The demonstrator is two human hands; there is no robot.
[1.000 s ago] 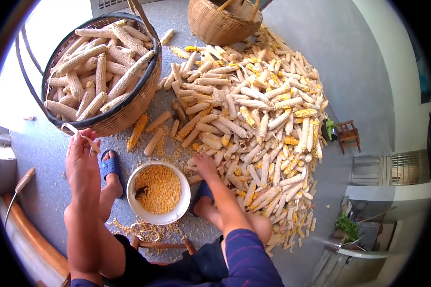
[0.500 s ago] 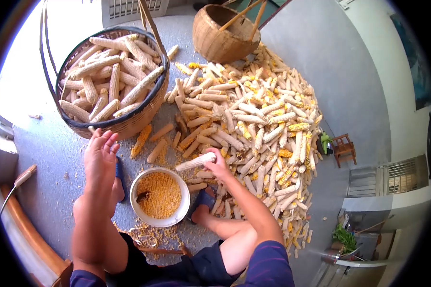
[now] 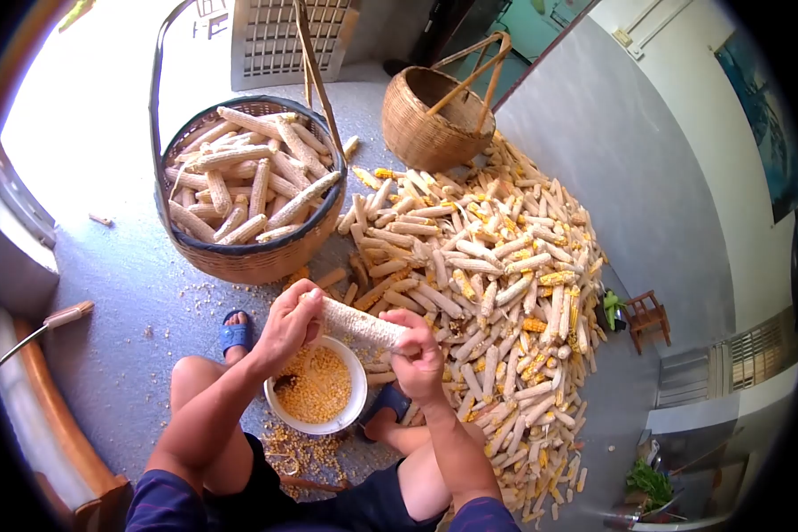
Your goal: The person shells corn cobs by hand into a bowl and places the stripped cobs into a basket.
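Observation:
A bare, pale corn cob (image 3: 356, 323) is stretched between both my hands above the white bucket (image 3: 360, 390). My left hand (image 3: 294, 321) grips its left end, fingers curled round it. At the other end, my right hand (image 3: 415, 353) is closed on the cob. Loose yellow corn kernels (image 3: 319, 386) fill part of the bucket, with a small dark patch at their left side. Just beyond my right hand spreads a large heap of corn cobs (image 3: 496, 293), mostly stripped, some still bearing yellow kernels.
A tall-handled wicker basket (image 3: 266, 257) full of bare cobs stands ahead on the left. Behind the heap sits a second woven basket (image 3: 426, 133). Spilled kernels (image 3: 306, 452) lie on the floor by my feet. A small wooden chair (image 3: 647, 321) stands at the right.
My left hand has come from beside the wicker basket to the cob's left end. My right hand still holds the cob, now over the bucket. The view has shifted.

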